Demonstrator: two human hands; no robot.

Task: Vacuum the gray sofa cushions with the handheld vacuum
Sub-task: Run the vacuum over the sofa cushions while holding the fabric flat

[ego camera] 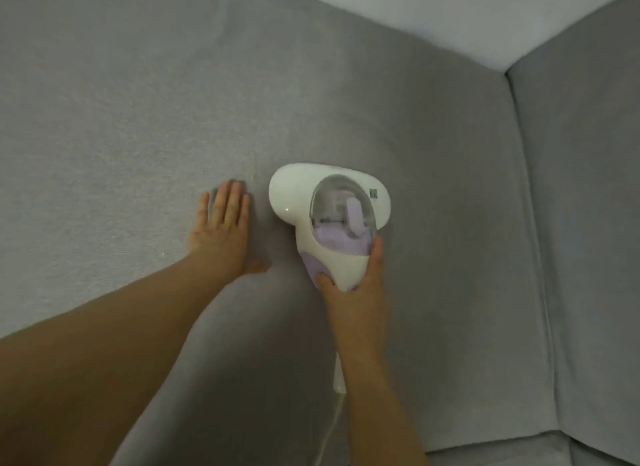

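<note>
A white and lilac handheld vacuum [325, 209] with a clear dust cup lies head-down on the large gray sofa cushion [138, 119]. My right hand [353, 285] grips its lilac handle from behind, thumb on the left side and fingers on the right. Just left of the vacuum head, my left hand [223, 230] presses flat on the cushion with straight fingers. A white cord [337, 393] trails back from the handle under my right forearm.
A seam [526, 223] separates this cushion from a second gray cushion [588, 223] on the right. A white wall [450, 15] shows at the top right. Another gray cushion edge [519, 455] lies at the bottom right.
</note>
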